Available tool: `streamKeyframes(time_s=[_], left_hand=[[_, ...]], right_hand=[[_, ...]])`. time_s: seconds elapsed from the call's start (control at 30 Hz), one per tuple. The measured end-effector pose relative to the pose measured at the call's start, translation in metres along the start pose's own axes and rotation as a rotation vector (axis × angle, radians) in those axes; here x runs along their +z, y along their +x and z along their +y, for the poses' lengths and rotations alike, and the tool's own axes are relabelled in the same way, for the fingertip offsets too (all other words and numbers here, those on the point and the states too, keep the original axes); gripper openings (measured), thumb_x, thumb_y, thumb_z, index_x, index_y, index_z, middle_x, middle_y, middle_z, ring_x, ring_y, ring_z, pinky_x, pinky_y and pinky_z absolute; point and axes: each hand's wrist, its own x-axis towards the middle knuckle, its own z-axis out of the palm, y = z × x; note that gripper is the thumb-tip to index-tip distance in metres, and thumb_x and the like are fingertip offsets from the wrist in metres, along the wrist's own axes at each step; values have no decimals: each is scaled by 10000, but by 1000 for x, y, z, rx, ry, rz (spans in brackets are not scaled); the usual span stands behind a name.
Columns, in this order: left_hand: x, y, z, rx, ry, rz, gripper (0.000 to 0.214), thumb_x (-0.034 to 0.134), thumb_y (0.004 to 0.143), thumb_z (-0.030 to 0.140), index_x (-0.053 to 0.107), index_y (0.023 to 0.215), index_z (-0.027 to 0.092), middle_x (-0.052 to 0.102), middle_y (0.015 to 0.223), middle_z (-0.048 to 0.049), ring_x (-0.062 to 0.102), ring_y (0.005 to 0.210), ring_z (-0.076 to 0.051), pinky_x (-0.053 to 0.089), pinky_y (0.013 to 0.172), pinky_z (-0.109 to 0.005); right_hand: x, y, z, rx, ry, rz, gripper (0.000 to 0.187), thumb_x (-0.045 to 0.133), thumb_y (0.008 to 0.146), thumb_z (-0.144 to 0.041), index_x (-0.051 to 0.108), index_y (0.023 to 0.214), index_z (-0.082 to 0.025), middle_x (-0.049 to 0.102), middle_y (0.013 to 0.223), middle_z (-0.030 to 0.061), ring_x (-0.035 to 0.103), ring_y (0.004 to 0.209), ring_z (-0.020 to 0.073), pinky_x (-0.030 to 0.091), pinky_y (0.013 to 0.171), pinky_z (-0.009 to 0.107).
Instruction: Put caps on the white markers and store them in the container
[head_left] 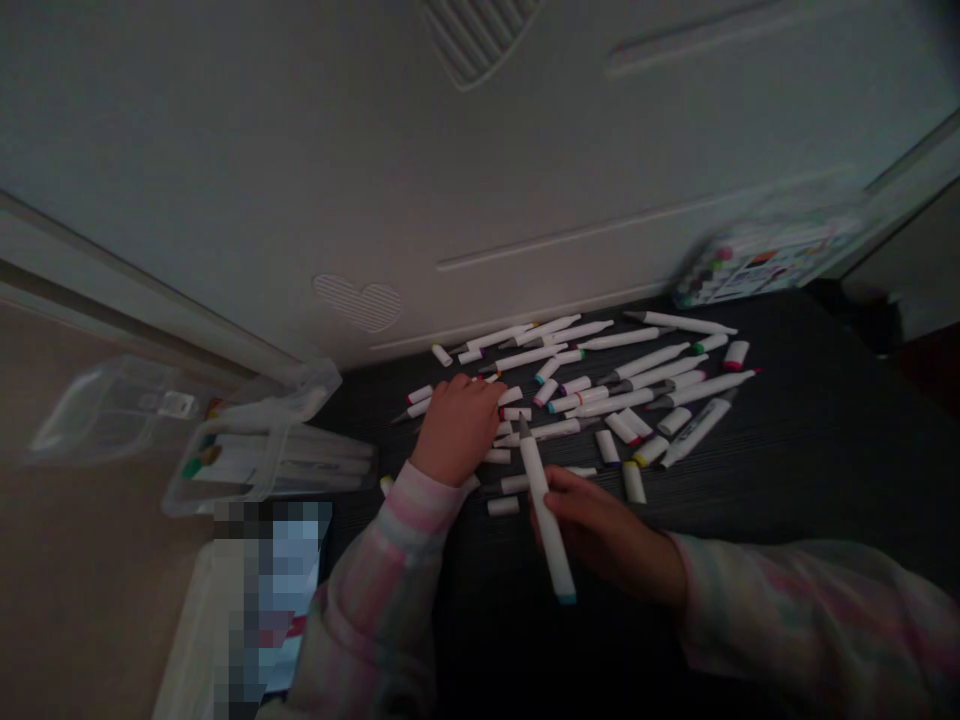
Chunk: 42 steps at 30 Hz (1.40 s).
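In the head view, the right hand (600,530) grips an uncapped white marker (546,505), pointing far, over the dark tabletop (787,480). Farther left, the left hand (459,425) is among scattered markers (697,432) and caps (634,483); whether it grips anything, I cannot tell.

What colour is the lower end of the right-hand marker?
Teal, on the white marker; head view shows it best.

Smooth plastic markers (548,520), clear glossy plastic box (363,468), wood-grained tabletop (810,430).
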Motion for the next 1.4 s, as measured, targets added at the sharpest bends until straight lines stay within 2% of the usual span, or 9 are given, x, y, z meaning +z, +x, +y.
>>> streamKeyframes(time_s=[0.1,0.2,0.37,0.8,1.0,1.27,1.4], left_hand=[[-5,-1,-3,-39,-56,42,239,467,769,171,538,997,178,623,936,-43,518,884,-195,405,776,-323],[-11,-3,-7,-92,-125,97,179,486,754,182,539,925,170,612,870,-32,533,831,-174,428,744,-292],[-12,-5,-9,-112,-211,174,144,505,724,147,546,861,163,599,810,-34,532,796,-181,437,727,-308],[-7,-6,-3,-45,-205,156,127,503,742,126,546,858,154,591,849,-48,517,851,-187,432,771,-311],[-3,-5,-3,-21,-141,96,117,486,768,163,544,867,140,578,881,-69,500,889,-204,420,804,-337],[0,-4,-3,12,-94,34,221,483,786,197,530,997,151,580,947,-70,496,915,-207,415,811,-345],[0,-3,-3,18,-62,15,194,482,785,195,544,964,156,588,930,-67,503,868,-207,419,778,-341]], right_hand=[[0,0,-1,2,-17,3,217,636,663,-312,500,720,-153,513,576,-38,460,529,81,333,524,221],[0,0,-1,0,-13,0,210,633,667,-306,501,724,-153,515,583,-37,463,537,81,339,533,222],[0,0,0,-17,-7,-21,185,621,685,-292,501,721,-156,507,586,-39,456,529,74,337,526,215],[1,-1,-1,-2,-38,3,211,633,663,-310,493,712,-160,499,575,-39,456,522,83,335,511,225],[1,-1,-1,-6,-33,-5,207,629,671,-309,489,702,-160,499,578,-36,455,522,82,334,510,225],[1,-2,-2,-6,-39,-4,206,630,668,-312,489,696,-165,497,565,-40,443,506,80,329,495,223],[1,-2,-3,-2,-46,-11,205,619,677,-317,484,703,-165,492,570,-38,444,511,81,330,500,223]])
